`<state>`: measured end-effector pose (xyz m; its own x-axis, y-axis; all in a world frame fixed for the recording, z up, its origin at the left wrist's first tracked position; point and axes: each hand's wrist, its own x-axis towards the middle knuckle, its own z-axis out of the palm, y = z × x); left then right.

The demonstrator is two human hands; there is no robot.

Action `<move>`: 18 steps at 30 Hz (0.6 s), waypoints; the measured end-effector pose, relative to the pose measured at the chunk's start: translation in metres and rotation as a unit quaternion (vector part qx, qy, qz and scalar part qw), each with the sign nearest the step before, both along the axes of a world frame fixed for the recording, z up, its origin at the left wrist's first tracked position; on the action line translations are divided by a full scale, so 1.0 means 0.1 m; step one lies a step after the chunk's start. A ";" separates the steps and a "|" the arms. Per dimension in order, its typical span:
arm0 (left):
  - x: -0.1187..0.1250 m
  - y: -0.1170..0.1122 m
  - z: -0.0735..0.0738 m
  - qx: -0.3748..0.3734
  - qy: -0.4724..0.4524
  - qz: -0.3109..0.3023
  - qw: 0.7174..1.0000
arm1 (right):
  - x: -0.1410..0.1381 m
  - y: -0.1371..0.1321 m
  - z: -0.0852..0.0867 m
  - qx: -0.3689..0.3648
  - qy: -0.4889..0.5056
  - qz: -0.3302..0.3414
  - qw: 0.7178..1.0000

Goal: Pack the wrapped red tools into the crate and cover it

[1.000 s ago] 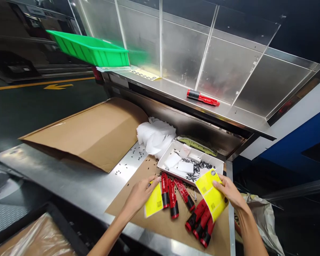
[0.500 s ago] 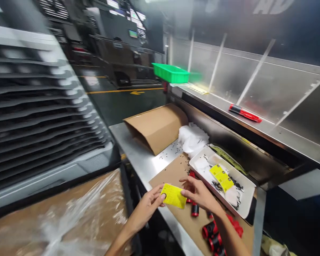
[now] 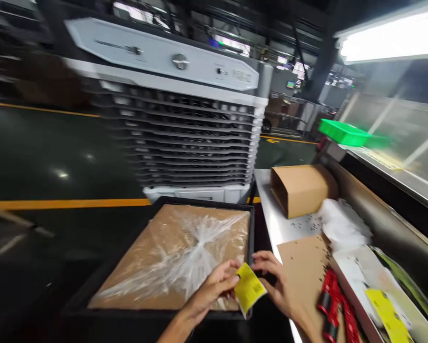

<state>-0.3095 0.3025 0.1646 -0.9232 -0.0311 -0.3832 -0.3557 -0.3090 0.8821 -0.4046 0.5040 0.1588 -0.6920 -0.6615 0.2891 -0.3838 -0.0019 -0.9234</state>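
My left hand (image 3: 214,288) and my right hand (image 3: 276,281) both pinch a small yellow printed label (image 3: 248,288) between them, over the gap between the black bin (image 3: 103,281) and the steel bench (image 3: 271,209). The bin holds brown cardboard under crumpled clear plastic film (image 3: 188,252). Red and black tools (image 3: 330,305) lie on a cardboard sheet (image 3: 303,267) to the right of my right hand. A second yellow label (image 3: 388,314) rests in the white tray (image 3: 356,271).
A large grey air cooler (image 3: 185,114) stands behind the bin. On the bench are a curved cardboard piece (image 3: 303,188) and a heap of white bags (image 3: 342,224). A green tray (image 3: 342,133) sits on the upper shelf. Dark floor with a yellow line (image 3: 56,204) lies to the left.
My view has swung left from the bench to the black bin and air cooler. My right hand left one yellow label in the white tray and joined my left hand on the other label.
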 end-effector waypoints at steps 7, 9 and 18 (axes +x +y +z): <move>0.56 -0.84 -0.31 0.101 0.003 -0.037 0.994 | 0.14 -1.06 -0.17 0.040 0.070 0.130 0.988; 0.77 -1.34 -0.52 0.082 0.019 0.035 0.996 | 0.08 -1.51 -0.31 0.085 0.045 0.116 0.989; 2.13 -4.06 -2.35 -0.069 -0.132 0.465 0.873 | 0.16 -4.41 -0.87 0.268 0.054 0.089 0.958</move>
